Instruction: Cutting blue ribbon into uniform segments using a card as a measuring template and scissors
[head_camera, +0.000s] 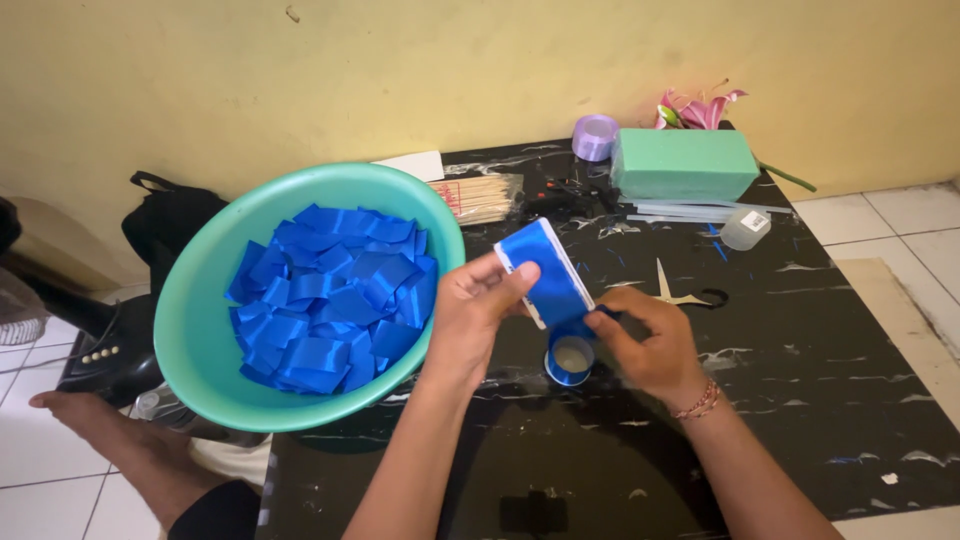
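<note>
My left hand (478, 310) holds a white card wrapped in blue satin ribbon (545, 272), tilted above the black marbled table (800, 350). My right hand (645, 340) pinches the ribbon strand at the card's lower edge, just above a blue ribbon roll (570, 362) that lies flat on the table. A teal basin (200, 330) filled with several cut blue ribbon pieces (330, 295) sits to the left, close to my left hand.
Scissors (680, 292) lie right of my hands. At the back are a green foam block (685, 163), a lilac ribbon roll (596, 137), a bundle of wooden skewers (480, 197), glue sticks (680, 210), a small clear jar (745, 229) and pink flowers (700, 110). A black bag (165, 215) leans against the wall.
</note>
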